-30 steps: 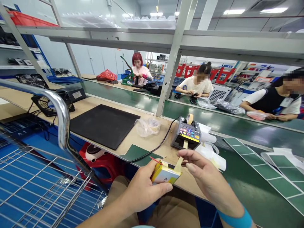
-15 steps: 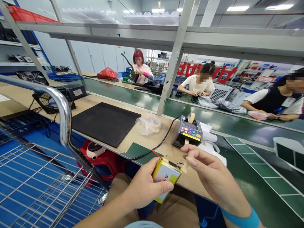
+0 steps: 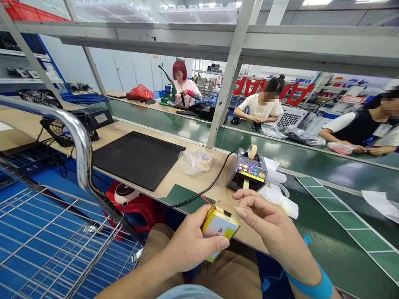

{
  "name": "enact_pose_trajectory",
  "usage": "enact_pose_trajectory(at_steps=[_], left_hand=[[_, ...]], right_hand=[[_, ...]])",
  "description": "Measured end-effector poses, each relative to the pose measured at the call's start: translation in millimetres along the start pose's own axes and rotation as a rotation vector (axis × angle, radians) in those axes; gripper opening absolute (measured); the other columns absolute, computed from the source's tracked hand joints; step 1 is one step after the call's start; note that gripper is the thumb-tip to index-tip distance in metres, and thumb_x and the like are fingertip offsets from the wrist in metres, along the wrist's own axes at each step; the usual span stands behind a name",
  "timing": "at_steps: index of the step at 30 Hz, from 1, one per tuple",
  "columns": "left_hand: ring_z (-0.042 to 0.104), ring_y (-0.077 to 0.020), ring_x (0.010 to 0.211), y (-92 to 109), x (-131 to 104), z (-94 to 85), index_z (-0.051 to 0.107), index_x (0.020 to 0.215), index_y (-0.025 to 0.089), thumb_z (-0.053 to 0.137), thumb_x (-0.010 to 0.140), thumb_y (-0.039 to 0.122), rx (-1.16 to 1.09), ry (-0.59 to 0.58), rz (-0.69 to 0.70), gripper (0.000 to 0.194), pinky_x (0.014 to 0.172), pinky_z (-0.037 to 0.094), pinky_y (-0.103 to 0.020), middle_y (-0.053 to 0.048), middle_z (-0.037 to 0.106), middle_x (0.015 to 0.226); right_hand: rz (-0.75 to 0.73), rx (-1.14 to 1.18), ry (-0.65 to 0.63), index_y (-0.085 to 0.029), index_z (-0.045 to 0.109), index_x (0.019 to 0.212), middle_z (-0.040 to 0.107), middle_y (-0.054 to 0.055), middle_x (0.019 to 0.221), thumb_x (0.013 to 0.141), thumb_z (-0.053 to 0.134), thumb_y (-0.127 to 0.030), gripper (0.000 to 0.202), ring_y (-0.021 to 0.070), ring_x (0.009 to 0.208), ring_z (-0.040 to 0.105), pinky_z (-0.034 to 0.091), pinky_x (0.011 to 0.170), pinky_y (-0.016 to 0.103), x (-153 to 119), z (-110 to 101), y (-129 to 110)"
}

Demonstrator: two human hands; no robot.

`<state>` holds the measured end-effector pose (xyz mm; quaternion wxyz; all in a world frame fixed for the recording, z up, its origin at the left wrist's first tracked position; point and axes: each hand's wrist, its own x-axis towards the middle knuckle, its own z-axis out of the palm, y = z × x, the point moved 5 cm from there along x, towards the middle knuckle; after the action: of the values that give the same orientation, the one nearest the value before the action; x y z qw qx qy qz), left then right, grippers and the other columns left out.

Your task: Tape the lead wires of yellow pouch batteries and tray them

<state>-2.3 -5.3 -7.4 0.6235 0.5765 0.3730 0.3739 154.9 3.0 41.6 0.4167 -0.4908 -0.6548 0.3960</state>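
A silvery battery pack (image 3: 218,228) with yellow edges and a red wire at its top is held in my left hand (image 3: 195,238), the thumb across its face. Thumb and fingers of my right hand (image 3: 262,218) pinch a short strip of pale tape (image 3: 234,216) at the pack's upper right corner. Just beyond my right hand stands a tape dispenser (image 3: 247,170) with lit buttons, a roll on top and a tape end sticking out in front.
A black mat (image 3: 139,160) and a crumpled plastic bag (image 3: 195,161) lie on the bench. A wire rack (image 3: 62,245) stands at the left. Beyond the green conveyor (image 3: 174,126) sit several people. A metal post (image 3: 227,79) rises behind the bench.
My right hand has moved slightly left, bringing the tape strip against the pack's top edge. The view has shifted a little. A white piece on the conveyor at the right has moved right.
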Motion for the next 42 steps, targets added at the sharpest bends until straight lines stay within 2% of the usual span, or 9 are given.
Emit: enact_pose_trajectory(at_steps=[5,10,15,20,26,35,42], left_hand=[[0.052,-0.0135,0.072,-4.5,-0.1,0.4,0.054,0.096,0.015,0.071,0.069,0.018,0.012,-0.008,-0.01,0.032,0.064,0.041,-0.021,0.001,0.06,0.082],[0.054,-0.0152,0.074,-6.7,0.2,1.2,0.054,0.099,0.014,0.07,0.069,0.019,-0.008,-0.02,-0.017,0.035,0.066,0.043,-0.023,-0.001,0.061,0.086],[0.057,-0.0174,0.08,-5.6,1.2,3.4,0.054,0.102,0.015,0.07,0.069,0.018,-0.035,-0.034,-0.023,0.037,0.07,0.045,-0.024,-0.002,0.063,0.091],[0.058,-0.0178,0.081,-5.2,2.0,4.1,0.054,0.103,0.015,0.07,0.069,0.017,-0.02,-0.035,-0.027,0.037,0.071,0.045,-0.025,-0.003,0.064,0.091],[0.056,-0.0162,0.079,-4.6,2.0,5.0,0.055,0.101,0.015,0.07,0.07,0.018,-0.009,-0.036,-0.013,0.035,0.07,0.044,-0.024,-0.001,0.063,0.089],[0.053,-0.0141,0.076,-5.1,2.0,5.1,0.054,0.098,0.015,0.07,0.07,0.018,-0.012,-0.036,-0.019,0.033,0.067,0.042,-0.022,0.0,0.061,0.086],[0.046,-0.0096,0.066,0.5,0.6,4.7,0.054,0.093,0.016,0.07,0.068,0.015,0.018,-0.019,-0.002,0.03,0.06,0.039,-0.018,0.004,0.055,0.076]], right_hand=[[-0.021,-0.089,-0.061,-0.02,0.058,0.078,0.057,0.008,0.111,0.082,0.06,-0.041,0.022,0.0237,0.112,0.05,0.041,0.095,0.035,-2.9,-1.1,-7.3],[-0.056,-0.072,-0.081,-0.021,0.057,0.082,0.057,0.006,0.108,0.083,0.058,-0.036,0.015,0.0214,0.109,0.051,0.044,0.091,0.03,-7.8,-3.0,-12.6],[-0.065,0.019,-0.035,-0.021,0.057,0.076,0.057,0.003,0.1,0.084,0.059,-0.033,0.015,0.0175,0.101,0.053,0.042,0.091,0.026,-9.8,-10.9,-12.0],[-0.038,0.076,0.005,-0.021,0.058,0.075,0.057,0.004,0.105,0.081,0.063,-0.034,0.015,0.0198,0.105,0.051,0.043,0.089,0.027,-9.0,-18.7,-7.0],[-0.011,0.002,-0.013,-0.02,0.057,0.072,0.057,0.007,0.103,0.082,0.06,-0.041,0.023,0.0219,0.103,0.052,0.043,0.09,0.031,-7.0,-10.8,-5.9],[-0.052,-0.052,-0.015,-0.02,0.057,0.074,0.057,0.005,0.102,0.084,0.058,-0.038,0.02,0.0199,0.105,0.051,0.042,0.093,0.029,-6.0,-6.6,-5.7],[-0.04,-0.028,-0.024,-0.021,0.058,0.079,0.057,0.005,0.104,0.084,0.059,-0.038,0.018,0.0188,0.103,0.052,0.042,0.092,0.028,-9.1,-4.8,-5.1]])
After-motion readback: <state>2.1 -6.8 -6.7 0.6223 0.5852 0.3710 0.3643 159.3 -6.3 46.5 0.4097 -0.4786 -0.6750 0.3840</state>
